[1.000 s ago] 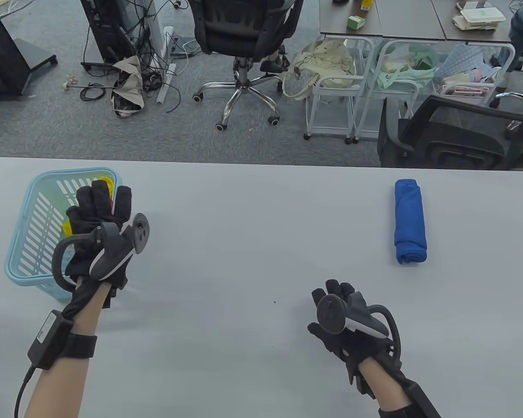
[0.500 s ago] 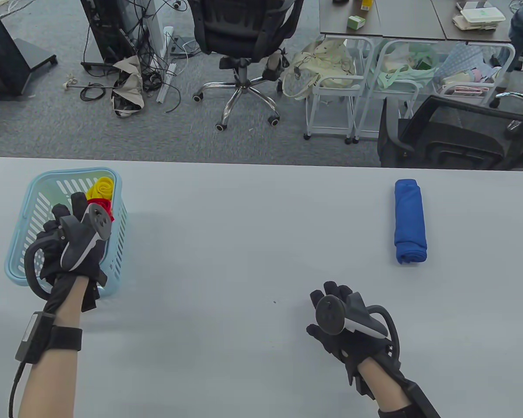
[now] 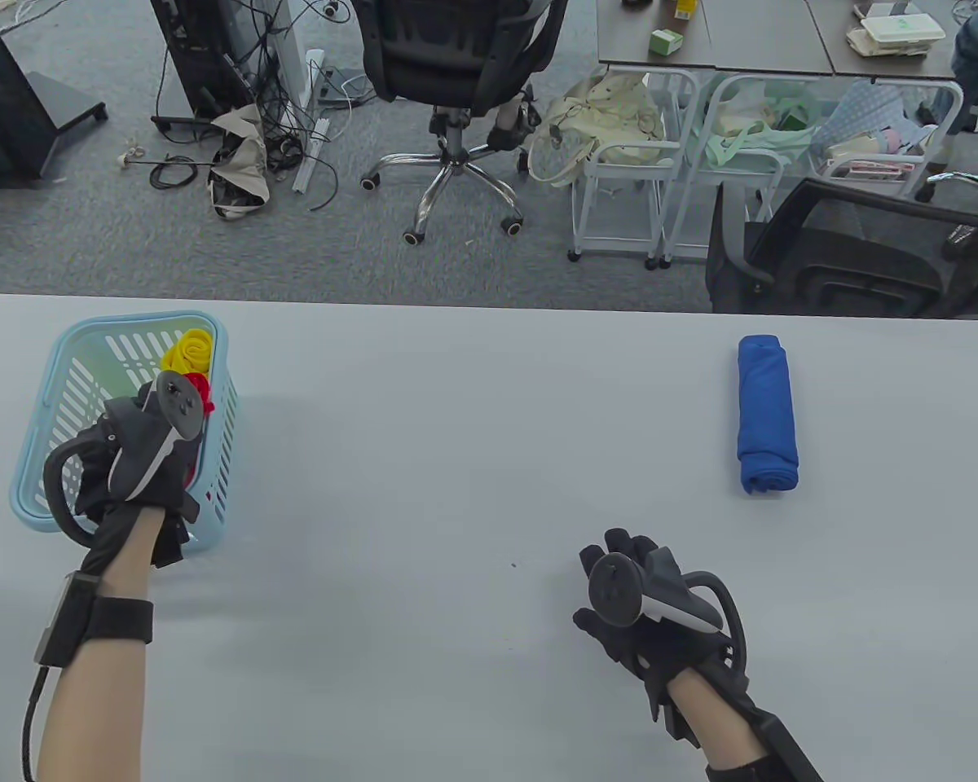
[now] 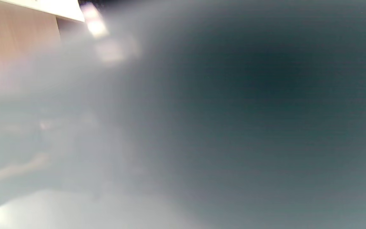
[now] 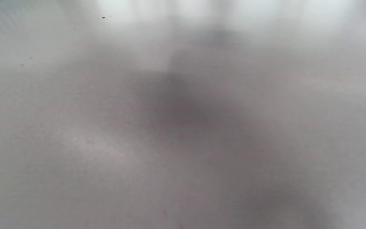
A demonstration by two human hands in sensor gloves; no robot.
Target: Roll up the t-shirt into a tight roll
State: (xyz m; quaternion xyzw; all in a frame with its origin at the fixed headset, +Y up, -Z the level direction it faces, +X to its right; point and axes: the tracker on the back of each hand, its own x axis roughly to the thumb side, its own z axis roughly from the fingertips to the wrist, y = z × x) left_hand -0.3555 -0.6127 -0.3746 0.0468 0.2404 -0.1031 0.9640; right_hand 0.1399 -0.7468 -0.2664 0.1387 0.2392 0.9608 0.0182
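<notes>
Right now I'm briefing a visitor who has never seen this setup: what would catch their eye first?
Probably the bright blue rolled t-shirt, lying alone on the right of the pale table. Next, the light blue basket at the left edge, with yellow cloth and red cloth inside, and the gloved left hand reaching down into it. The right hand rests on the table near the front, holding nothing.

On the table (image 3: 456, 456), the laundry basket (image 3: 41, 497) stands at your far left with rolled cloths (image 3: 189, 358) inside, toward its back. Your left hand (image 3: 130, 456) reaches down into it. The rolled t-shirt (image 3: 766, 415) lies far right; your right hand (image 3: 644, 603) sits nearer you, to its left.
</notes>
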